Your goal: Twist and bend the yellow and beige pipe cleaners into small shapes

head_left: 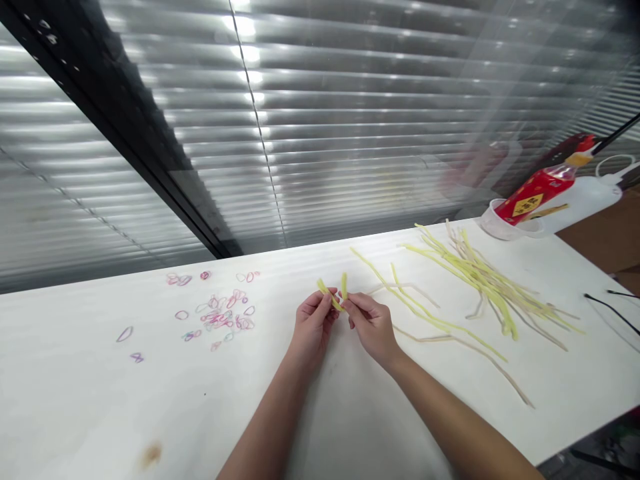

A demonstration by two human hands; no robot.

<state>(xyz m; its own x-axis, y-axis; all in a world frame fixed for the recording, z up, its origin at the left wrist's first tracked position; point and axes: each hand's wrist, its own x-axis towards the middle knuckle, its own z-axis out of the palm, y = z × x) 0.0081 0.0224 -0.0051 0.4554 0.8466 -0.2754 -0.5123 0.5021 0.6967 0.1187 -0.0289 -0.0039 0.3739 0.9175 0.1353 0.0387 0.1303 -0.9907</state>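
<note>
Between my two hands is a short yellow pipe cleaner (323, 287), bent so that two ends stick up. My left hand (314, 321) pinches it on one side, thumb on top. On the other side my right hand (369, 323) grips it between thumb and fingertips. Just right of my hands lie loose yellow and beige pipe cleaners (425, 313), several of them kinked. A bigger bundle of the same pipe cleaners (475, 273) rests farther right. The fingertips partly hide the middle of the held piece.
Small coloured rubber bands (220, 317) lie scattered on the white table (90, 400) at the left. A red bottle (537, 193) stands tilted in a clear plastic bowl (500, 227) at the back right, by a white bottle (590, 200). A glass wall with blinds (350, 133) borders the back edge.
</note>
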